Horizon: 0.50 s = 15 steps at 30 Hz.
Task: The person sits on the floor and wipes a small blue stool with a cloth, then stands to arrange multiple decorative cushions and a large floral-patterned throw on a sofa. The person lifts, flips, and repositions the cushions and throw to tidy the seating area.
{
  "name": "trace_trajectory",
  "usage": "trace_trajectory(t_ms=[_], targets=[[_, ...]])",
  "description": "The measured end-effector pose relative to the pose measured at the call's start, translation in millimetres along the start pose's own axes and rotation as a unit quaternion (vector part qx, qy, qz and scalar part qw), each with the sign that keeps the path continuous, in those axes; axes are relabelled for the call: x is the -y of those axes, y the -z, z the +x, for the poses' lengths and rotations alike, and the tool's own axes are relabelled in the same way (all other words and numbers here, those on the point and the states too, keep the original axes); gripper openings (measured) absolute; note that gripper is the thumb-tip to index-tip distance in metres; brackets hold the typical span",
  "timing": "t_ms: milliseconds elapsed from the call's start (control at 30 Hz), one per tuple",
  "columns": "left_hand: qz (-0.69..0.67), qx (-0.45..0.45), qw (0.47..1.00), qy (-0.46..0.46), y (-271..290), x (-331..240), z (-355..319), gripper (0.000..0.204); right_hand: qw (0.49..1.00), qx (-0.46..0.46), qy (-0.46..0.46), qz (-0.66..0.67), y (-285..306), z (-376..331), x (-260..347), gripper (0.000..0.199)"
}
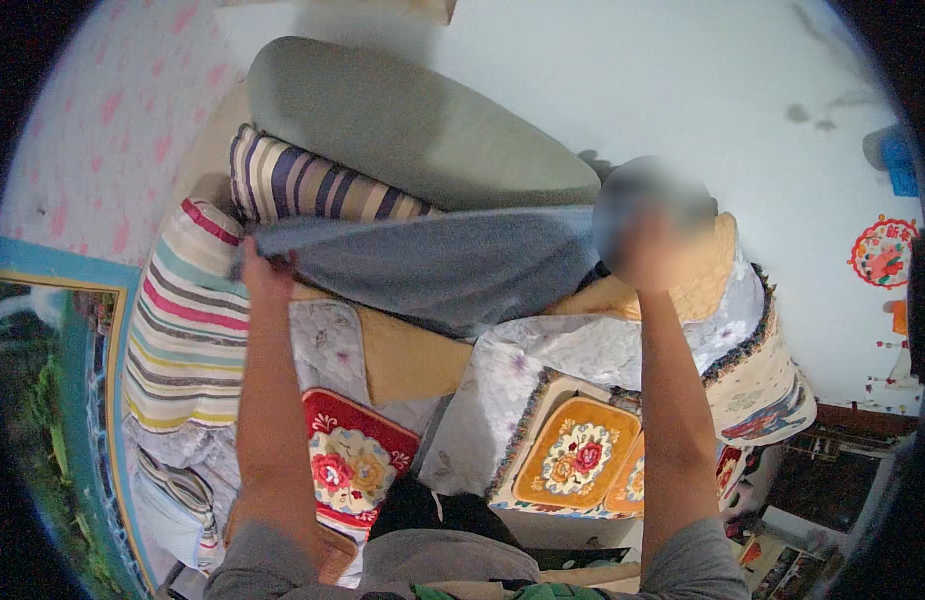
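A grey-blue cloth (452, 255) stretches across a sofa, its upper edge pulled fairly straight between my two hands. My left hand (266, 268) is closed on the cloth's left end, beside a striped bolster-like cushion (187, 320). At the other end my right hand (644, 245) has the cloth running up to it; a round blurred patch covers most of that hand, so single fingers do not show. Behind the cloth lie a brown, cream and dark-striped pillow (322, 187) and a large grey-green sofa back cushion (402, 115).
Pale floral covers (482, 420) and tan quilted padding (417, 355) lie on the sofa. A red floral mat (357, 450) and an orange floral mat (577, 455) are nearer me. A framed landscape picture (52, 420) stands left; a dark-screened device (822, 485) sits at right.
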<state>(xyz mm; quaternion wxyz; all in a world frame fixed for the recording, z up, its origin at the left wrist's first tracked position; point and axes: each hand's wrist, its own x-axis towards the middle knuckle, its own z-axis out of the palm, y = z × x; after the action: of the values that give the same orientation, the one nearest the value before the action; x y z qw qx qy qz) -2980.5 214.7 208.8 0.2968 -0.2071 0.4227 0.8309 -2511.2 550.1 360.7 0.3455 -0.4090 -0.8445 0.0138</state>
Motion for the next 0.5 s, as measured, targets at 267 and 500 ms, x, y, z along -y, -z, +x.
trace_trajectory(t_ms=[267,500], targets=[[0.177,0.239,0.936,-0.189,-290,-152,-2,0.042,0.98,-0.085,-0.109,0.141,-22,32,-7,0.006],[0.809,0.158,0.312,-0.473,-297,-48,73,0.073,0.999,-0.025,-0.005,-0.024,-63,46,47,0.038]])
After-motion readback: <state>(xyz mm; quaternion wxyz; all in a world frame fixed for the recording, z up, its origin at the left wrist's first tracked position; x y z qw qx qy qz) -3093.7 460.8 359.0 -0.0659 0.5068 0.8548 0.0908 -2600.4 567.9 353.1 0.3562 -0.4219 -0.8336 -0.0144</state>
